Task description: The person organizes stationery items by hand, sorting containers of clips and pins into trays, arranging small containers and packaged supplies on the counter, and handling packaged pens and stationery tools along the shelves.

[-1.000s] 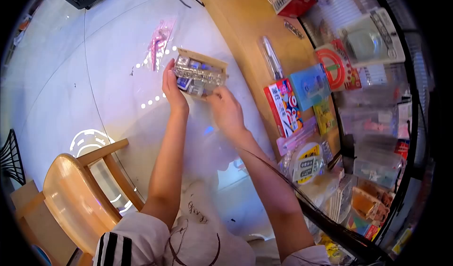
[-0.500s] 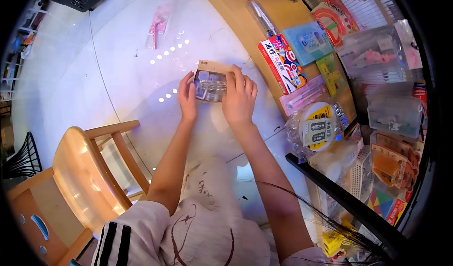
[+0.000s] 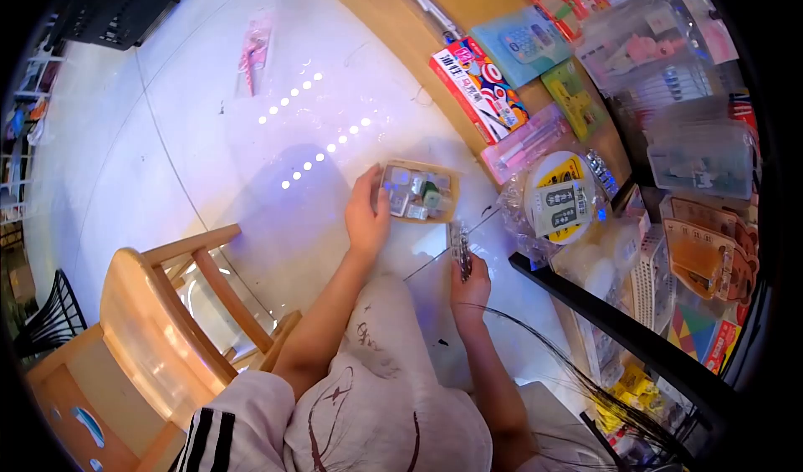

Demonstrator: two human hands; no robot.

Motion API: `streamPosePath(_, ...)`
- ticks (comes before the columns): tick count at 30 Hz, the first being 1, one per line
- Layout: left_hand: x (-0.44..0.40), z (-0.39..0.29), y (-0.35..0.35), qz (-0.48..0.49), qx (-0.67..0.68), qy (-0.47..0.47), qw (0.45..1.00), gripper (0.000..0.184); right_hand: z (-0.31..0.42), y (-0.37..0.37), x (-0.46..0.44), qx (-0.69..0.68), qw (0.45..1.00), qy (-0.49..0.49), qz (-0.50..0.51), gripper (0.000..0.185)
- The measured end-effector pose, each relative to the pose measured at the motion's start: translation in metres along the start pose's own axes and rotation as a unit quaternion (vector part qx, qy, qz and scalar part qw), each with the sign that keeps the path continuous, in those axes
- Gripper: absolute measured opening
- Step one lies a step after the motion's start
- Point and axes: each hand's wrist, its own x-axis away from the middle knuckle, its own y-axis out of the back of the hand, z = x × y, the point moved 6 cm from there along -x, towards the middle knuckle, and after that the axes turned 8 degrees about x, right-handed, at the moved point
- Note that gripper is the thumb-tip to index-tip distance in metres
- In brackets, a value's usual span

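Observation:
A small cardboard box (image 3: 452,197) with several clear and pale compartments or pieces inside, one of them green, is held by its left edge in my left hand (image 3: 368,214). My right hand (image 3: 471,284), lower and to the right of the box, is closed on a narrow, shiny clear strip (image 3: 461,250) that points up toward the box's lower right corner. What exactly the strip holds is too small to tell.
A wooden shelf (image 3: 376,20) at the right bears a red marker box (image 3: 479,89), a blue pack (image 3: 520,45), a pink pen pack (image 3: 525,143) and a round pack (image 3: 560,197). A black bar (image 3: 619,325) crosses at lower right. A wooden chair (image 3: 159,330) stands left; a pink packet (image 3: 253,53) lies on the floor.
The clear strip has come away from the box in my right hand, which moved down and right. My left hand and the box appear further right and lower in view.

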Motion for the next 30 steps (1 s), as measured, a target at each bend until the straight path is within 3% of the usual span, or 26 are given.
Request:
streamPosePath(3, 0.004, -0.006, -0.007, -0.001, -0.126, -0.116, 0.985, 0.033, 0.001, 0.019, 0.004, 0.077, 0.977, 0.068, -0.186, 0.040)
streamPosePath(4, 0.005, -0.012, -0.004, -0.030, -0.085, -0.146, 0.985, 0.027, 0.006, 0.022, 0.003, 0.054, 0.980, 0.074, -0.178, 0.047)
streamPosePath(7, 0.005, -0.037, -0.005, 0.026, -0.220, -0.304, 0.927, 0.021, 0.059, 0.031, -0.010, 0.055, 0.964, 0.231, -0.123, 0.050)
streamPosePath(13, -0.007, -0.073, -0.023, 0.215, -0.450, -0.173, 0.849, 0.034, 0.117, 0.016, -0.067, 0.194, 0.958, 0.207, 0.049, 0.040)
streamPosePath(16, -0.003, -0.071, -0.030, 0.230, -0.504, -0.128, 0.823, 0.039, 0.120, 0.007, -0.086, 0.178, 0.958, 0.206, 0.090, 0.037)
streamPosePath(17, -0.003, -0.069, -0.031, 0.228, -0.510, -0.121, 0.820, 0.039, 0.120, 0.011, -0.086, 0.134, 0.967, 0.214, 0.041, 0.036)
streamPosePath(19, -0.006, -0.068, -0.030, 0.216, -0.504, -0.119, 0.827, 0.037, 0.120, 0.025, -0.082, 0.047, 0.972, 0.224, -0.059, 0.034)
streamPosePath(23, -0.011, -0.070, -0.026, 0.209, -0.465, -0.155, 0.846, 0.033, 0.094, 0.046, -0.043, -0.085, 0.990, 0.080, -0.076, 0.030)
streamPosePath(26, -0.024, -0.064, -0.013, 0.225, -0.314, -0.090, 0.918, 0.028, 0.049, 0.038, -0.025, -0.066, 0.991, 0.016, -0.116, 0.032)
streamPosePath(28, -0.034, -0.058, -0.003, 0.190, -0.153, 0.049, 0.969, 0.025, 0.020, 0.030, -0.022, -0.050, 0.990, -0.016, -0.130, 0.036)
streamPosePath(30, -0.039, -0.051, 0.001, 0.191, 0.015, 0.146, 0.971, 0.019, 0.005, 0.028, -0.027, 0.046, 0.991, 0.029, -0.121, 0.038)
